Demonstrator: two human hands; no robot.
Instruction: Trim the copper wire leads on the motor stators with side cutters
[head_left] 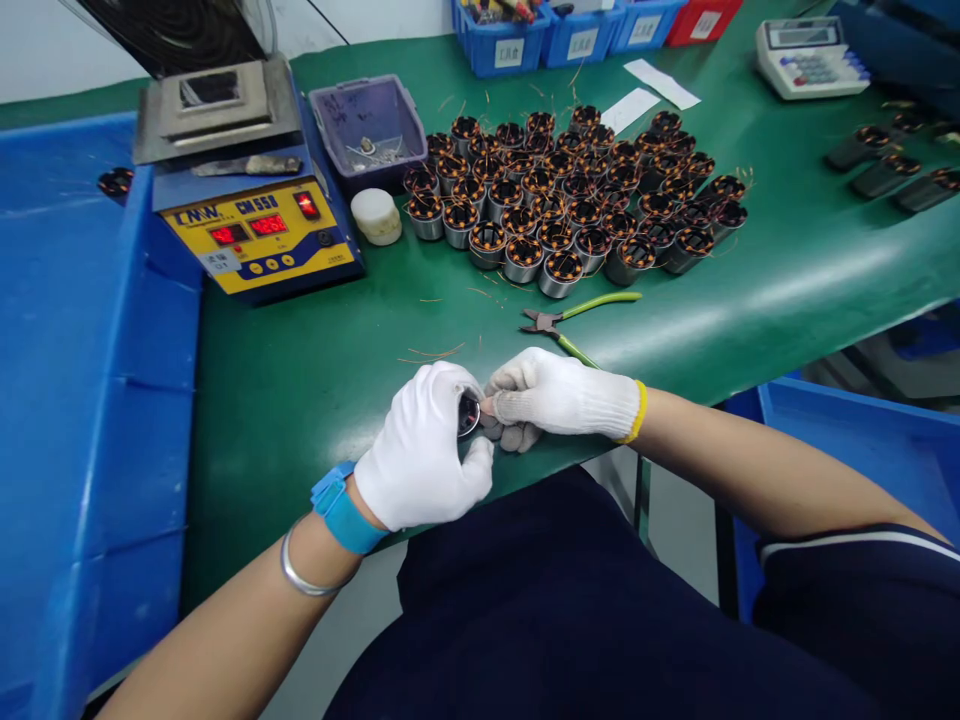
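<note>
My left hand [424,450], in a white glove with a blue wrist strap, is wrapped round a metal motor stator [468,413] just above the green mat. Its dark open end faces my right hand. My right hand [551,395], in a knit glove with a yellow cuff, has its thumb and fingers pinched at the stator's opening; what they pinch is too small to make out. Beyond my hands lie green-handled cutting pliers [544,322] with jaws apart. Thin copper wire scraps [435,353] are scattered on the mat.
Several wound stators [555,235] stand grouped at the back. A yellow-fronted soldering station [262,235], a white round container [376,217] and a purple bin [367,130] are at the left. A blue tray [67,330] borders the left; a calculator [810,58] sits at the back right.
</note>
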